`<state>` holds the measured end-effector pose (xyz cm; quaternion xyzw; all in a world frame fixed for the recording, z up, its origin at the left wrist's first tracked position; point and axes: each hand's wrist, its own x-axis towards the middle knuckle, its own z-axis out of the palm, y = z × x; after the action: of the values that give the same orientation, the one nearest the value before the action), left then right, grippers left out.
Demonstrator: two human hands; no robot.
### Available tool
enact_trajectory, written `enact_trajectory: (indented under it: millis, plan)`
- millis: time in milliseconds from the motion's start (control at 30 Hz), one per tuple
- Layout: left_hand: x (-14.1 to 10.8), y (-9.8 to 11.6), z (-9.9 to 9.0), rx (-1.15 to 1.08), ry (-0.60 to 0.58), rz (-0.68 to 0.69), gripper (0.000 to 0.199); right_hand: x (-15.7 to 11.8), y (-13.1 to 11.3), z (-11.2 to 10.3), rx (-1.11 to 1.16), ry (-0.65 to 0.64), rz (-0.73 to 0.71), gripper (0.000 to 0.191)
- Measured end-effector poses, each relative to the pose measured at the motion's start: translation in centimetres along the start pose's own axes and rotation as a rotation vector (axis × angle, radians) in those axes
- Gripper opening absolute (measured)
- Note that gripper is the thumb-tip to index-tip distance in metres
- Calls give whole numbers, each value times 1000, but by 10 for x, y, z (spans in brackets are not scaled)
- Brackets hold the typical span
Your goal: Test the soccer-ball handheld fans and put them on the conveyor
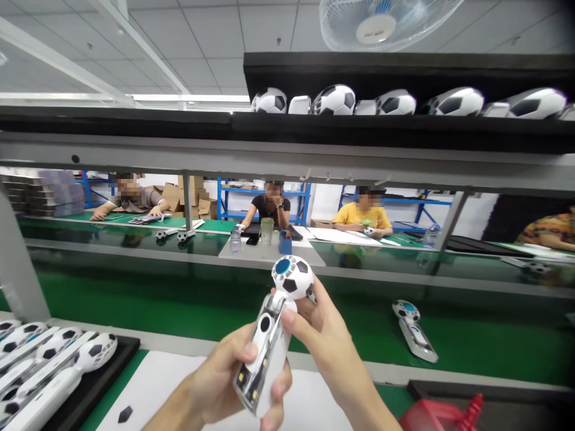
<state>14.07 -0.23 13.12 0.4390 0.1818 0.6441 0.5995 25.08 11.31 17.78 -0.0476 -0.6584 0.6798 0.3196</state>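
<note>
A white device point(269, 353) with a soccer-ball head is held up in the middle of the view, tilted, its ball end at the top. The ball carries a blue disc, and the body's near face shows dark and metallic parts with small yellow spots. My left hand point(224, 365) wraps round the lower body, thumb on its left edge. My right hand point(323, 329) grips the neck just below the ball, thumb across the front. Below them lies a white sheet point(157, 377) with a small black pentagon point(125, 414) on it.
A black tray point(117, 365) of similar devices stands at left. Another device point(415, 332) lies on the green belt point(179, 305). A red object point(435, 416) is at lower right. Overhead, a shelf point(179, 149) holds more ball devices. Several people sit across the line.
</note>
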Motion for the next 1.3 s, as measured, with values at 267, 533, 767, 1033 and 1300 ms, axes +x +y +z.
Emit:
enact_trajectory:
  millis: [267, 533, 767, 1033, 1300]
  plan:
    - [-4, 14, -2, 1524, 575, 1, 51, 6, 11, -8, -78, 53, -10, 71]
    - [-3, 7, 1, 1285, 496, -20, 46, 3, 5, -8, -221, 51, -22, 52]
    - [1, -18, 36, 306, 269, -62, 61, -2, 2, -3, -154, 98, -72, 63]
    - [-3, -10, 42, 296, 251, -161, 72, -5, -2, 3, -77, 132, -34, 55]
    - [-6, -8, 42, 323, 202, -166, 63, -5, 0, 6, -29, 147, -57, 52]
